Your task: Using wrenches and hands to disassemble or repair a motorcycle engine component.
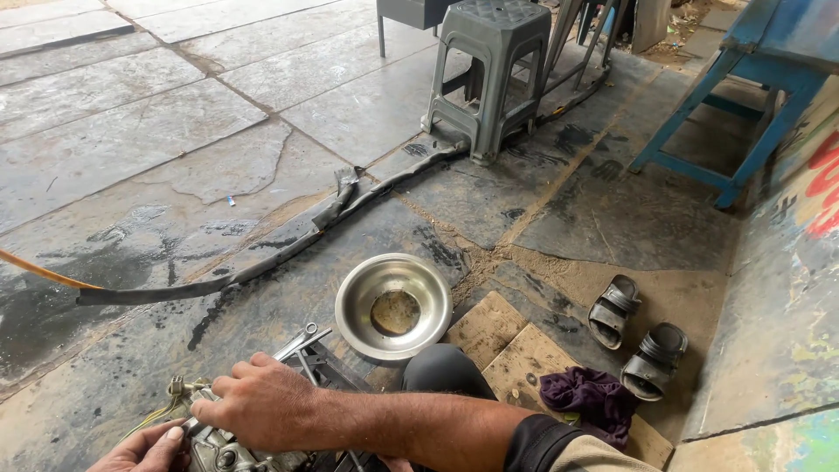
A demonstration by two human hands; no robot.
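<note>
My right hand reaches across from the right and lies fingers-down over a grey metal engine part at the bottom left, gripping its top. My left hand comes in at the bottom edge and holds the same part from the left, thumb against it. Thin yellowish wires stick out of the part's left side. A steel wrench lies just beyond my right hand on a dark metal piece. My knee is beside it.
A shiny steel bowl with dirty liquid sits ahead on the stone floor. A black rubber hose and an orange hose cross the floor. A grey plastic stool, blue bench, sandals, purple rag and cardboard lie beyond and right.
</note>
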